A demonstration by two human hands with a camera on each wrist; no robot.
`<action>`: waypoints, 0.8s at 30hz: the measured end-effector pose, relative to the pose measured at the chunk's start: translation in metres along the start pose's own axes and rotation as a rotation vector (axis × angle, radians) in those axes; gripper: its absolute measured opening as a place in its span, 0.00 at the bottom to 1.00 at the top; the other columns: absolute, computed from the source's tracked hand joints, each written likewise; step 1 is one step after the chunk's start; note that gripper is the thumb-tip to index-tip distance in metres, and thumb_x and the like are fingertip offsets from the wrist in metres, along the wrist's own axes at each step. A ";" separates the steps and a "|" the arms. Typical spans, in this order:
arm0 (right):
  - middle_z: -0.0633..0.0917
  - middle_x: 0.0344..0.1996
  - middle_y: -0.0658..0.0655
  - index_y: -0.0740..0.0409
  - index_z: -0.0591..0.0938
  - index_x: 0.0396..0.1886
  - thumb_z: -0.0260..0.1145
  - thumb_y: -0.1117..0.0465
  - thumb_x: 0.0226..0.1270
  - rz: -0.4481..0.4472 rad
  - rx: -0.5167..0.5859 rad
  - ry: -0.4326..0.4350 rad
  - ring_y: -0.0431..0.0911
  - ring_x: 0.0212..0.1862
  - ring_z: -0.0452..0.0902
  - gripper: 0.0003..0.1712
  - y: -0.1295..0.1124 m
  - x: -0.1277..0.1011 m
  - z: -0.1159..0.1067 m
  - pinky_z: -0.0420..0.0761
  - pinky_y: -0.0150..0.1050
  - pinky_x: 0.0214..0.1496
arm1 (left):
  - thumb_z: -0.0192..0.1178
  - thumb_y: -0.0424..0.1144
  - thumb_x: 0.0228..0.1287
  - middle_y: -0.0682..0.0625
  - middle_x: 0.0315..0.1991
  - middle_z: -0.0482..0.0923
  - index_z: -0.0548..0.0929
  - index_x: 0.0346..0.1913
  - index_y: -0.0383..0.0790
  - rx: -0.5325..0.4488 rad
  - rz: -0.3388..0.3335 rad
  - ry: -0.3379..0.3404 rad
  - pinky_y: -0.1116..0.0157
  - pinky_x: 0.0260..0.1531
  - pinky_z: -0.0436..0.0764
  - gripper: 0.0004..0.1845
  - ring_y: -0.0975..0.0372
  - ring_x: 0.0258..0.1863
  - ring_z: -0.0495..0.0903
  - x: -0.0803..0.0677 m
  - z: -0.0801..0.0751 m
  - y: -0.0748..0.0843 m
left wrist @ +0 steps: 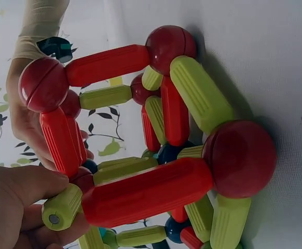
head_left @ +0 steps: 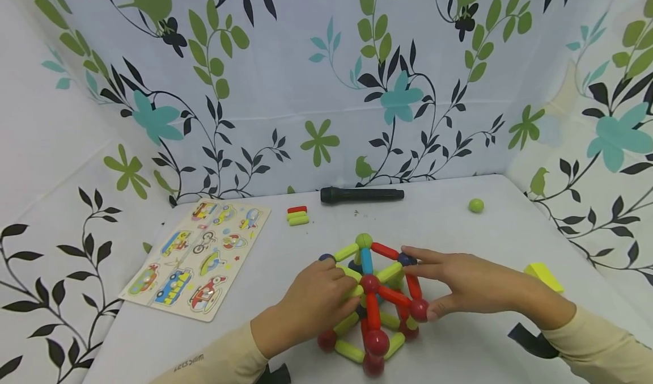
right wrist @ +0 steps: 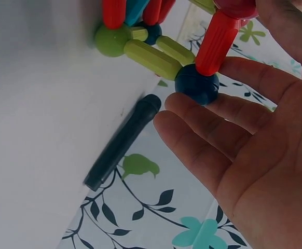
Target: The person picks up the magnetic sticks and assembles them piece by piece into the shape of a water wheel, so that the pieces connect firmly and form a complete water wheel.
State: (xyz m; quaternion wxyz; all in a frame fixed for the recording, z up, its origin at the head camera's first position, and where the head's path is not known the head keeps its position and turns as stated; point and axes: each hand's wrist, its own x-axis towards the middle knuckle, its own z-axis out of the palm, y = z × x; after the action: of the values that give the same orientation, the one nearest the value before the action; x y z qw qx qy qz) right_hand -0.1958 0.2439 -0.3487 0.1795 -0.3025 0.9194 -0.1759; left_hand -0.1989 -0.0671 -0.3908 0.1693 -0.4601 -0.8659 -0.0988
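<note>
White tabletop point(head_left: 459, 231), walled on three sides by leaf-printed cloth, carries a rod-and-ball toy frame point(head_left: 374, 299) that stands directly between the two hands, touched by both. The left hand point(head_left: 313, 304) sits against the frame's left flank; the right hand point(head_left: 464, 287) against its right flank, so neither is nearer than the other.

In the left wrist view the left fingers point(left wrist: 21, 207) are curled, thumb and forefinger pinching the end of a short green rod point(left wrist: 63, 207) where it meets a long red rod point(left wrist: 148, 192). That red rod runs away from the fingertips toward a large red ball point(left wrist: 239, 158) at a lower corner of the frame, so its long axis points outward from the pinch and down to the tabletop.

The right fingers point(right wrist: 208, 150) are straight and slightly spread, not closed on anything. A dark blue ball point(right wrist: 196, 83) lies just off their tips, touching or all but touching the upper finger; a red rod point(right wrist: 216, 44) rises from that ball toward the thumb side of the palm. In the head view the thumb reaches low toward a red ball point(head_left: 419, 309) on the frame's near right corner.

Beyond the fingertips, well apart from the frame, lie a black flashlight point(head_left: 362, 194), three loose rods point(head_left: 298, 216), a green ball point(head_left: 476, 205) and a picture puzzle board point(head_left: 196, 256) out past the left hand. A yellow block point(head_left: 545, 275) sits behind the right wrist.
</note>
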 end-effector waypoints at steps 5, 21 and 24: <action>0.62 0.79 0.52 0.38 0.74 0.73 0.68 0.27 0.56 -0.005 -0.002 0.027 0.59 0.74 0.66 0.46 0.003 -0.001 -0.004 0.78 0.62 0.60 | 0.68 0.51 0.66 0.58 0.31 0.86 0.89 0.41 0.47 -0.014 -0.022 -0.025 0.74 0.28 0.63 0.12 0.67 0.28 0.67 -0.002 -0.002 0.001; 0.62 0.70 0.83 0.71 0.58 0.77 0.68 0.52 0.69 0.416 -0.262 0.187 0.77 0.69 0.61 0.47 0.179 0.030 -0.056 0.66 0.72 0.65 | 0.65 0.48 0.70 0.65 0.33 0.78 0.85 0.45 0.50 -0.518 -0.266 -0.125 0.76 0.31 0.77 0.08 0.74 0.30 0.74 -0.104 0.001 -0.008; 0.61 0.69 0.84 0.71 0.56 0.77 0.69 0.53 0.68 0.447 -0.237 0.158 0.79 0.68 0.60 0.48 0.196 0.032 -0.053 0.65 0.73 0.65 | 0.65 0.53 0.69 0.62 0.38 0.81 0.85 0.53 0.47 -0.561 -0.360 -0.238 0.74 0.34 0.79 0.18 0.74 0.32 0.74 -0.109 0.012 -0.009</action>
State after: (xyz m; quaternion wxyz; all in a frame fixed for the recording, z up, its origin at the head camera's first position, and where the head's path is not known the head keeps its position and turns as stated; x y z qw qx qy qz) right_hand -0.3397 0.3832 -0.3938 0.1049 -0.0960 0.9888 -0.0463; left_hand -0.1522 -0.1513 -0.4436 -0.0861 -0.3371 -0.8859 -0.3068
